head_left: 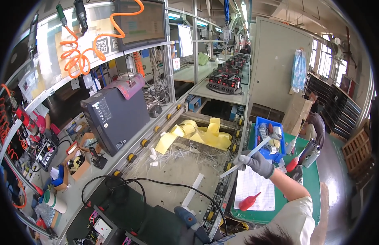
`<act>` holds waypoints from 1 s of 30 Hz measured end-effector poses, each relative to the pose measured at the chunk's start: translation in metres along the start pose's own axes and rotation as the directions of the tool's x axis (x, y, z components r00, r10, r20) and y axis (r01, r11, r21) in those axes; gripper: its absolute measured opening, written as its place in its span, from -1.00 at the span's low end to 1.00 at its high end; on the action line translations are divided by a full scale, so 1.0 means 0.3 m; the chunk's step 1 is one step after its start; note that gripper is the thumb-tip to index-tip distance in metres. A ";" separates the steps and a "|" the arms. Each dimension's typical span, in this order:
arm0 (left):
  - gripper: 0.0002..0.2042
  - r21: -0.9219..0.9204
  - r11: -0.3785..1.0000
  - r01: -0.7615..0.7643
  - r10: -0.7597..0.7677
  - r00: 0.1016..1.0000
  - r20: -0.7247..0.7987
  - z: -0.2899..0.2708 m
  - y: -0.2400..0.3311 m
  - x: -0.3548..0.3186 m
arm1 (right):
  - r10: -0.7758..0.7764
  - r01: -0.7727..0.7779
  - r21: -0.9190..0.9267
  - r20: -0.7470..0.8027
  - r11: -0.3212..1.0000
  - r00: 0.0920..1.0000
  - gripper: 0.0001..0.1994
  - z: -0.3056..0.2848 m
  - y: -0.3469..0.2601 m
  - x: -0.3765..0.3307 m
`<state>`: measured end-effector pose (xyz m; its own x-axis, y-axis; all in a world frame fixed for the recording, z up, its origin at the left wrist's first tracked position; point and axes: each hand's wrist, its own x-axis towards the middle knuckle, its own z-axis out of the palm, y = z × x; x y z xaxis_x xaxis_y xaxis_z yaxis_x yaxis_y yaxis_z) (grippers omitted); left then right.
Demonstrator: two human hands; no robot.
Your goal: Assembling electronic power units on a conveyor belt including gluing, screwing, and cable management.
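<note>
My right hand, in a grey glove, is closed around a long white strip. The strip slants up over the blue bin and down toward the rail. A second white strip lies on the scuffed work surface. At its near end is a rounded blue and dark thing whose kind I cannot make out. My left hand does not show. Below my right hand, a printed sheet and a red pointed-tip bottle lie on the green table.
A blue bin of small items and several bottles stand right. Crumpled yellow sheets and thin scraps lie at the far end. A black cable crosses the surface. A dark computer case stands left; orange coiled hoses hang above.
</note>
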<state>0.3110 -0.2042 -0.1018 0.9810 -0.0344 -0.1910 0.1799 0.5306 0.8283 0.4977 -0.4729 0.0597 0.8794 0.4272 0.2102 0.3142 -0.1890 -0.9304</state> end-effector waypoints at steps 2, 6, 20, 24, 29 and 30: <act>-0.49 0.009 1.000 0.008 -0.009 1.000 0.005 -0.081 -0.067 0.031 | 0.002 -0.004 0.023 0.074 1.000 0.997 -0.62 0.028 -0.034 -0.010; -0.54 -0.016 0.999 -0.051 0.048 0.990 -0.132 -0.027 -0.053 0.061 | 0.049 -0.048 -0.009 0.070 0.999 0.996 -0.63 0.032 -0.036 -0.021; -0.51 0.203 0.978 -0.044 0.067 0.992 -0.109 0.098 0.124 0.050 | -0.567 0.654 -0.197 0.359 0.730 0.741 -0.76 0.233 -0.208 -0.078; -0.53 0.115 0.991 -0.069 0.079 0.994 -0.082 0.142 0.135 0.018 | -0.605 0.748 -0.252 0.457 0.615 0.652 -0.84 0.252 -0.226 -0.112; -0.57 0.119 0.988 -0.099 0.106 0.993 -0.058 0.182 0.147 -0.014 | -0.682 0.837 -0.423 0.498 0.349 0.536 -0.79 0.266 -0.227 -0.160; -0.59 0.141 0.982 -0.126 0.135 0.989 -0.058 0.190 0.147 -0.023 | -0.683 0.837 -0.422 0.498 0.347 0.534 -0.79 0.272 -0.226 -0.171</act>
<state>0.3163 -0.2289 -0.0339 0.9904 0.0867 -0.1074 0.0634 0.4059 0.9117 0.4021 -0.4098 0.0877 0.0769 0.7980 0.5977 0.9965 -0.0813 -0.0197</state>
